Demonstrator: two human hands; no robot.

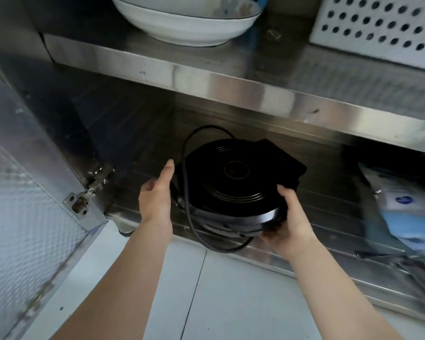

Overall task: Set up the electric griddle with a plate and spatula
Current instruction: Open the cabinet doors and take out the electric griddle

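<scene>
A round black electric griddle (233, 175) sits on the lower shelf of a steel cabinet, its black power cord (189, 217) looped around it and hanging over the shelf's front edge. My right hand (287, 222) grips the griddle's near right rim, thumb on top and fingers underneath. With straight fingers, my left hand (157, 192) lies against the griddle's left side by the cord. A white plate (182, 23) with a dark rim stands on the upper shelf above.
The upper steel shelf (231, 84) overhangs the griddle closely. A white perforated basket (378, 23) stands at the upper right. Blue and white plastic packets (402, 204) lie on the lower shelf at the right. The open cabinet door (30, 180) with its hinge is at the left. White floor tiles (206, 303) lie below.
</scene>
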